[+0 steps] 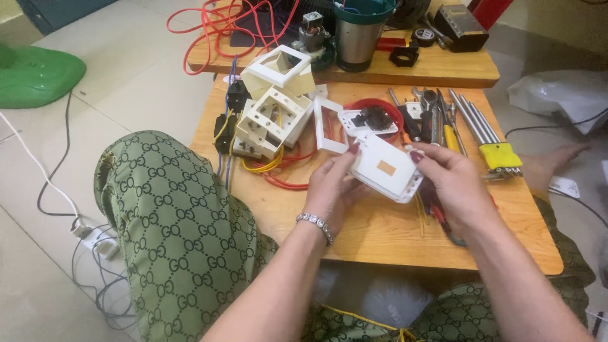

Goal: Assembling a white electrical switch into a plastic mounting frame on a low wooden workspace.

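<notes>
Off the tabletop's left edge, a green plastic object (pixel 35 76) lay on the tiled floor, and a knee in green patterned fabric (pixel 171 215) rose beside the tabletop's near left corner. Toward the far left corner of the wooden tabletop (pixel 380 231), a pile of white plastic frames and housings (pixel 275 107) sat among yellow and red wires (pixel 278 171). Near the middle of the tabletop, just above its surface, the left hand (pixel 332 187), with a bracelet at the wrist, had its fingers closed on the left edge of a white rectangular plate (pixel 386 168) bearing an orange patch. The right hand (pixel 453 183) was clamped on the same plate's right edge, thumb on top, so the plate hung tilted between both hands. Just behind the plate, a round red-rimmed dish (pixel 380 104) held small black parts. Toward the far right corner lay a row of metal tools (pixel 437 120), and beside them a set of long keys in a yellow holder (pixel 491 142). Beyond the far edge, a second wooden board (pixel 443 66) carried a metal cylinder with a green cap (pixel 358 31).
</notes>
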